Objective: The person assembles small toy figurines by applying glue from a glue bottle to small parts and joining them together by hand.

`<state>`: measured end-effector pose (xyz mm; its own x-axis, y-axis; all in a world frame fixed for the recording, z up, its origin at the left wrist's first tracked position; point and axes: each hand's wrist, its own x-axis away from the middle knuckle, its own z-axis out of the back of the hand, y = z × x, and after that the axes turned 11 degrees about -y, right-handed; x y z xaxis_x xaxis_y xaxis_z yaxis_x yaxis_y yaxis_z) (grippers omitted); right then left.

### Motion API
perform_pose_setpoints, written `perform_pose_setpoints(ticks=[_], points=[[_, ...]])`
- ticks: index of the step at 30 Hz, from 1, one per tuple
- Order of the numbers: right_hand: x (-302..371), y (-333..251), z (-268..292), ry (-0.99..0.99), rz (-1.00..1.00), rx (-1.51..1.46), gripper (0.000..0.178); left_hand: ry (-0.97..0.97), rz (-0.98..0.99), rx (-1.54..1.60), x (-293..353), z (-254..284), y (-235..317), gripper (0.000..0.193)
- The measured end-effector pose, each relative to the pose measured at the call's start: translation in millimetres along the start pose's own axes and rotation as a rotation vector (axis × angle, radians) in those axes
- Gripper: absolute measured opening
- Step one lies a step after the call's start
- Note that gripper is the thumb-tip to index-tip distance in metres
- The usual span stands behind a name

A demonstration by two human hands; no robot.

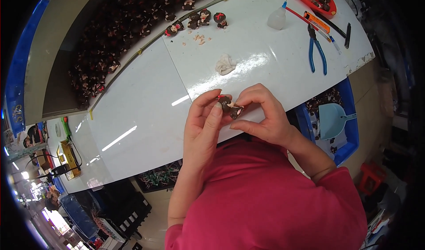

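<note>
Close to the table's near edge, my left hand (200, 124) holds a small dark brown figurine (226, 103) with a red bit on top, between thumb and fingers. My right hand (268, 117) closes on the figurine's other end with index finger and thumb; its pale and pink parts show there. My fingers hide some of the figurine. Beyond my hands lies a crumpled white cloth (226, 65). Farther off, several similar figurines, one with a red bow (220, 19), stand or lie near small pale pieces (200, 38).
A large heap of brown figurine parts (119, 33) fills the far left. At right are blue-handled pliers (317, 53), a squeeze bottle (277, 19), an orange box (316, 23) and a red tray (331, 11). A light-blue dustpan (331, 121) rests in a blue bin (352, 139).
</note>
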<state>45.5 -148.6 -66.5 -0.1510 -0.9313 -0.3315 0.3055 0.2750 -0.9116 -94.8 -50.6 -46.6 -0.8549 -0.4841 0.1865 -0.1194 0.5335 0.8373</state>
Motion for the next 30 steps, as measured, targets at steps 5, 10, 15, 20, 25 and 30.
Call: perform_pose_setpoints(ticks=[5,10,15,20,25,30], points=[[1.2,0.9,-1.5,0.005,-0.051,-0.055,0.036,-0.026,-0.007,0.013,-1.3,0.4,-1.0,0.034],[2.6,4.3,-2.1,0.039,-0.071,-0.054,0.038,-0.034,0.026,0.105,-3.9,-3.2,-0.1,0.033],[1.8,2.1,-3.9,0.064,-0.082,-0.101,0.039,-0.065,0.058,0.084,-4.7,0.2,-6.2,0.034],[1.2,1.7,-2.4,0.040,-0.089,-0.098,0.040,-0.055,0.084,0.083,-5.5,-2.0,-5.1,0.034],[4.1,5.3,-3.2,0.060,-0.084,-0.122,0.039,-0.078,0.103,0.084,-5.8,-5.6,-2.7,0.034],[5.5,5.3,-5.9,0.069,-0.094,-0.119,0.039,-0.097,0.069,0.105,-4.4,-3.1,-4.7,0.034]])
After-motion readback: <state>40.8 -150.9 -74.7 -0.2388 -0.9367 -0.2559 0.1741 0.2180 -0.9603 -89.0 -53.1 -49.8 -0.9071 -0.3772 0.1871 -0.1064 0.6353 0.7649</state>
